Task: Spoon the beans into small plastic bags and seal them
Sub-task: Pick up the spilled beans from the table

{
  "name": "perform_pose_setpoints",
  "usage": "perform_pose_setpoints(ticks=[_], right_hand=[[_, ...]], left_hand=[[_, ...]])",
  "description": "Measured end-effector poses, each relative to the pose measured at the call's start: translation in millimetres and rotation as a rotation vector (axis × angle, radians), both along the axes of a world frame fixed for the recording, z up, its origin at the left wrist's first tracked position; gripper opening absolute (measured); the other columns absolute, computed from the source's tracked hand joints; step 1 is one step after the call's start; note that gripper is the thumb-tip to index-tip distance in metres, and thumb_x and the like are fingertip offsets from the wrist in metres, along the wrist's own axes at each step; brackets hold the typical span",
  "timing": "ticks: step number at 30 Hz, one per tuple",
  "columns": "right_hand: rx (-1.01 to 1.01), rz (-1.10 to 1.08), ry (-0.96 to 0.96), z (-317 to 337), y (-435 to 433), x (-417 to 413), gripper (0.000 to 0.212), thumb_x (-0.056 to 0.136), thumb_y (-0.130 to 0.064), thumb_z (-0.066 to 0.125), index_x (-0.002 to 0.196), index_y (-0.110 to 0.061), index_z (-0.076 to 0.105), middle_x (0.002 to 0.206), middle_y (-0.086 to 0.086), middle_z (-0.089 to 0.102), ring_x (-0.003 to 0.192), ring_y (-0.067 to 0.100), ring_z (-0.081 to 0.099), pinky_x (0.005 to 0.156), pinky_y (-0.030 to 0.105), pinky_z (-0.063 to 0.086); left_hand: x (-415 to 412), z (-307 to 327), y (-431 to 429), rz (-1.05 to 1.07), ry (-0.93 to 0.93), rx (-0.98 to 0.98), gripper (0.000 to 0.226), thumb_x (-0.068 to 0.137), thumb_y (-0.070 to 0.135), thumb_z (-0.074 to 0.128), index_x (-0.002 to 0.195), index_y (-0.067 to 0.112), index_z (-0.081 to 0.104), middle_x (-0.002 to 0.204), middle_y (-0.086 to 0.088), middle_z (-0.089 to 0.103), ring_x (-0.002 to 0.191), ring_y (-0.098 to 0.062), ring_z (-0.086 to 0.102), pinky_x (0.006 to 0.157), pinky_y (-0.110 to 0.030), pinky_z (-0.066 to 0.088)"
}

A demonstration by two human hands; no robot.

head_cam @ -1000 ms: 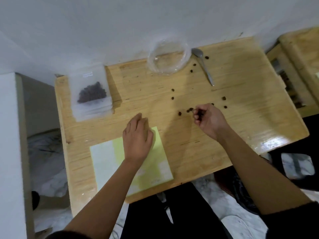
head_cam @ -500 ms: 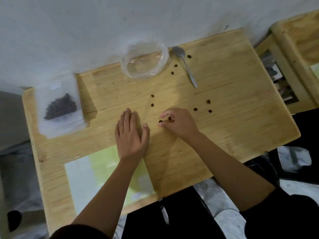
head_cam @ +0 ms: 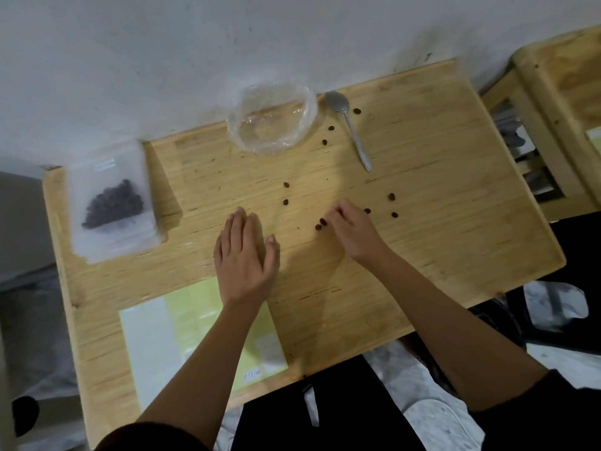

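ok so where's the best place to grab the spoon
Probably the handle's near tip, from the near side with the right hand. The spoon lies flat on the table, bowl end toward the wall, handle pointing back toward the person.

table (head_cam: 439, 222): pale grained wood | spoon (head_cam: 349, 125): dull metal | bowl (head_cam: 247, 138): clear glossy plastic

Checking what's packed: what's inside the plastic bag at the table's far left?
A heap of dark beans shows through the frosted bag. It lies on a stack of bags; their contents are covered.
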State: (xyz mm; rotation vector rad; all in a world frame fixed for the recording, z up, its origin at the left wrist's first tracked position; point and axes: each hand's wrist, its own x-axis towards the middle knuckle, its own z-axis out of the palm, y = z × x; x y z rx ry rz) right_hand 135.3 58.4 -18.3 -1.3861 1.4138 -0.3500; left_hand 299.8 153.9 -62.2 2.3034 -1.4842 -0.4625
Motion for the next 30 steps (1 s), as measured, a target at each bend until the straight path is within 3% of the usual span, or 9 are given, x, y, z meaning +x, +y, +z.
perform_pose_setpoints(ticks=[2, 4, 7, 10, 13, 17, 21, 27, 30], right_hand=[[0.129, -0.207, -0.093, -2.2, -2.5, -9.4, 0.03, 0.095, -0.017, 0.038, 0.067, -0.026, 0.036, 0.062, -0.014, 0.037, 0.054, 0.001, 0.03, 0.051, 0.015, 0.028], [0.253, -0.402, -0.267, -3.2, -2.6, -21.6, 0.033, 0.095, -0.01, 0.031, 0.064, -0.02, 0.037, 0.053, -0.008, 0.035, 0.046, 0.005, 0.027, 0.043, 0.017, 0.024], [0.271, -0.577, -0.502, 6.2, 4.1, -42.4, 0.033, 0.092, -0.004, 0.026, 0.066, -0.012, 0.045, 0.051, -0.004, 0.04, 0.045, 0.007, 0.032, 0.043, 0.019, 0.026], [0.248, -0.684, -0.442, 7.6, 6.7, -62.2, 0.031, 0.091, -0.013, 0.042, 0.06, -0.015, 0.047, 0.057, -0.002, 0.04, 0.052, 0.011, 0.034, 0.049, 0.023, 0.029], [0.068, -0.495, -0.073, 5.7, 0.2, -78.1, 0.031, 0.087, -0.026, 0.063, 0.061, -0.019, 0.047, 0.059, -0.006, 0.037, 0.057, 0.009, 0.034, 0.059, 0.024, 0.031], [-0.175, -0.252, 0.15, -0.9, -14.0, -79.8, 0.014, 0.079, -0.025, 0.073, 0.081, -0.013, 0.066, 0.065, -0.003, 0.043, 0.059, 0.007, 0.037, 0.056, 0.016, 0.033], [-0.384, -0.084, 0.233, -5.7, -27.6, -72.3, 0.023, 0.073, -0.023, 0.079, 0.086, -0.006, 0.071, 0.058, -0.012, 0.036, 0.054, 0.003, 0.035, 0.053, 0.008, 0.031], [-0.395, -0.008, 0.223, -5.2, -33.8, -73.6, 0.018, 0.073, -0.015, 0.078, 0.086, -0.005, 0.072, 0.064, -0.02, 0.043, 0.059, -0.007, 0.047, 0.057, 0.002, 0.033], [-0.392, 0.052, 0.25, -6.8, -36.6, -74.3, 0.015, 0.076, -0.014, 0.076, 0.085, -0.003, 0.071, 0.062, -0.019, 0.038, 0.056, -0.004, 0.041, 0.056, 0.003, 0.032]], left_hand=[[0.0, 0.1, 0.6, -0.001, 0.006, -0.002, 0.053, 0.094, 0.04, 0.039, 0.142, 0.018, 0.037, 0.155, 0.0, 0.025, 0.144, -0.015, 0.014, 0.117, -0.037, 0.01], [0.3, 0.6, 1.3, 0.001, 0.012, -0.009, 0.053, 0.094, 0.039, 0.04, 0.142, 0.017, 0.037, 0.155, 0.0, 0.025, 0.144, -0.016, 0.015, 0.117, -0.038, 0.011], [0.1, 2.2, 1.2, 0.002, 0.022, -0.019, 0.053, 0.094, 0.038, 0.041, 0.141, 0.016, 0.037, 0.155, -0.002, 0.026, 0.144, -0.017, 0.016, 0.117, -0.04, 0.012], [-0.7, 1.7, 1.5, 0.003, 0.018, -0.028, 0.054, 0.093, 0.039, 0.039, 0.142, 0.014, 0.037, 0.155, -0.003, 0.026, 0.144, -0.018, 0.016, 0.117, -0.04, 0.013], [-5.5, 1.9, -1.4, 0.03, 0.022, -0.02, 0.056, 0.093, 0.039, 0.036, 0.143, 0.013, 0.036, 0.156, -0.004, 0.022, 0.145, -0.018, 0.012, 0.118, -0.04, 0.007], [-23.9, 0.5, -13.1, -0.037, 0.008, 0.04, 0.062, 0.094, 0.043, 0.029, 0.149, 0.016, 0.022, 0.159, -0.001, 0.009, 0.146, -0.013, -0.001, 0.117, -0.033, -0.008], [-30.4, -4.9, -16.1, -0.062, -0.06, 0.079, 0.061, 0.096, 0.045, 0.026, 0.151, 0.021, 0.013, 0.16, 0.001, 0.002, 0.146, -0.012, -0.007, 0.117, -0.034, -0.008], [-30.6, -3.6, -16.4, -0.034, -0.05, 0.055, 0.06, 0.094, 0.044, 0.032, 0.149, 0.023, 0.022, 0.159, 0.002, 0.01, 0.146, -0.011, -0.001, 0.119, -0.035, -0.004], [-31.0, -1.8, -15.9, -0.027, -0.045, 0.053, 0.061, 0.093, 0.045, 0.032, 0.149, 0.023, 0.024, 0.159, 0.003, 0.012, 0.146, -0.011, 0.0, 0.119, -0.034, -0.004]])
